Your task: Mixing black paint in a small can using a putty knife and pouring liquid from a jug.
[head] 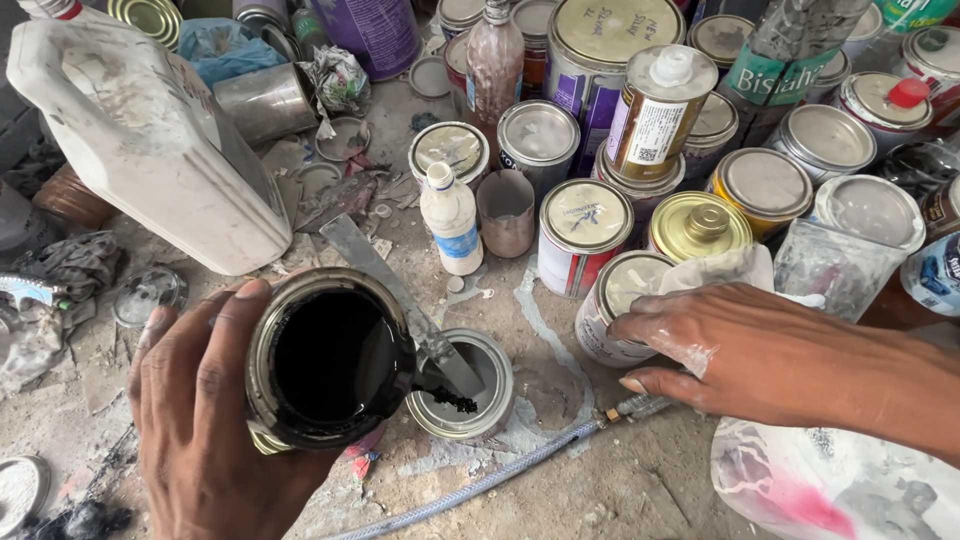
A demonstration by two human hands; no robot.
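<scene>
My left hand [200, 430] grips an open tin [325, 360] full of black paint, tilted toward a smaller open tin [465, 390] on the floor. Black paint drips from the tilted tin's lip into the small tin. A flat metal scraper [385, 285] rests with its blade in the small tin, its handle end pointing up-left. My right hand [710, 345], smeared with white, lies flat with fingers spread on the lid of a closed tin [625, 300] and holds nothing.
Many closed paint tins [585, 230] crowd the back and right. A large white jerrycan [150, 140] stands at the left, a small white bottle [452, 218] and a grey cup [506, 212] in the middle. A thin hose [500, 475] crosses the floor; a plastic bag [830, 485] lies bottom right.
</scene>
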